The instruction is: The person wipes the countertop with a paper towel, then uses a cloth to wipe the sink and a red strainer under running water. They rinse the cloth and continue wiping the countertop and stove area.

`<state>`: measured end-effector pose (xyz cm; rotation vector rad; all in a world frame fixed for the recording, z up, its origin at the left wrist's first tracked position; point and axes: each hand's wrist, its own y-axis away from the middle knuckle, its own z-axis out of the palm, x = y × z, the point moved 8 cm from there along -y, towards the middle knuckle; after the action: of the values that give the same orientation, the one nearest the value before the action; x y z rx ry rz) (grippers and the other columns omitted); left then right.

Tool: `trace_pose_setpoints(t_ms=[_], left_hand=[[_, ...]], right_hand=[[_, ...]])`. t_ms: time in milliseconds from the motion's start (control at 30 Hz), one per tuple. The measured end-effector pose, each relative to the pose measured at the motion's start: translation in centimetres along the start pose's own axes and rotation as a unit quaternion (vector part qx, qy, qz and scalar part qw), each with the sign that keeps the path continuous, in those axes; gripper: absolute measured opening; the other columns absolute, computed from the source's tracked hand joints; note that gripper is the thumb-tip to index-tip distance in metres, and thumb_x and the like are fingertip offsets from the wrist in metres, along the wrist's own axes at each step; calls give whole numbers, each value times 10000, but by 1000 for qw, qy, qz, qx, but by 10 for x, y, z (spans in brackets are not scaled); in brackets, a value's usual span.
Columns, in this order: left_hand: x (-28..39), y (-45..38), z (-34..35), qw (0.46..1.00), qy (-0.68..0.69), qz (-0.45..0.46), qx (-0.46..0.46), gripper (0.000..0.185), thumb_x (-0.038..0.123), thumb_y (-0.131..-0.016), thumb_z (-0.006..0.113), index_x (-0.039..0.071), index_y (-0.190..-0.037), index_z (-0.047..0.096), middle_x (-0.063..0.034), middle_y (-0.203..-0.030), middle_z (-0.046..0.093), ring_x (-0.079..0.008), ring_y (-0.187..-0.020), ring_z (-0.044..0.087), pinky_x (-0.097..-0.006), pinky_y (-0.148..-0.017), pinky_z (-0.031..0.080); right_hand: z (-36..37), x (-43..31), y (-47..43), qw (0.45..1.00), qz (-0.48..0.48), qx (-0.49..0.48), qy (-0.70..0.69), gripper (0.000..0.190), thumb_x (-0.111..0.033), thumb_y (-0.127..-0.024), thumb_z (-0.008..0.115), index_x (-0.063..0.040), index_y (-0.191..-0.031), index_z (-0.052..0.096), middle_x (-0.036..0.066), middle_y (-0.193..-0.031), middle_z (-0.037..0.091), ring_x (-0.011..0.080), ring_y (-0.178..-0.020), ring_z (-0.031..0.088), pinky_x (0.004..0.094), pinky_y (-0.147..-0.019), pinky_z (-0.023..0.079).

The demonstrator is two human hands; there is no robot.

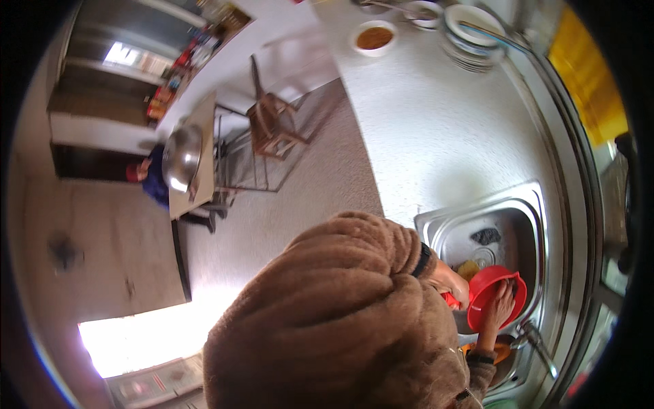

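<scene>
My left hand [456,287] grips the red handle of a red plastic dipper [479,292], tilted over the stainless steel sink [426,227]. My right hand [499,308] reaches inside the dipper, its fingers against the inner wall. A dark patch shows at those fingertips; I cannot tell whether it is a cloth or a shadow. In the basin beyond lie a dark scouring pad [485,236] and a yellow sponge [467,269], partly hidden by the dipper. Under my right forearm, an orange item [501,353] sits in the second basin.
A faucet [536,342] stands beside my right arm. Farther along the counter [419,128] are a bowl of brown food [375,38] and stacked plates [467,56]. Behind are a wooden chair [265,125], a table [204,168] with a large metal bowl [183,153], and a person [153,176].
</scene>
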<state>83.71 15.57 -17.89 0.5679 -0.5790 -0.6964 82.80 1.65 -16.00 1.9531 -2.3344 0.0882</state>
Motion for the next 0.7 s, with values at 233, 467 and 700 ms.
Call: trace_pose_setpoints(t_ms=[233,467,700], left_hand=[[16,13,-11,995,-7,66,73,62,23,-720,573,14,-737,514,-82,-545,484,-194,-427,496,-333,-379,405],[38,50,-4,980,-121,113,114,76,28,-705,575,8,-774,549,-91,-560,503,-209,-439,532,-359,-381,439],[9,3,-9,992,-34,104,58,65,26,-705,575,42,-759,544,-81,-569,503,-191,-421,505,-338,-377,413]], right_hand=[[37,31,0,978,129,-161,0,199,-199,-923,378,-66,-1050,456,155,-971,605,344,-694,622,457,-562,480],[54,-12,2,800,151,-272,-513,207,-212,-897,444,-68,-1016,531,97,-803,601,248,-638,598,364,-528,464],[-4,-6,-30,87,113,-54,-988,225,-214,-923,444,-86,-1084,535,35,-957,551,139,-774,492,287,-686,406]])
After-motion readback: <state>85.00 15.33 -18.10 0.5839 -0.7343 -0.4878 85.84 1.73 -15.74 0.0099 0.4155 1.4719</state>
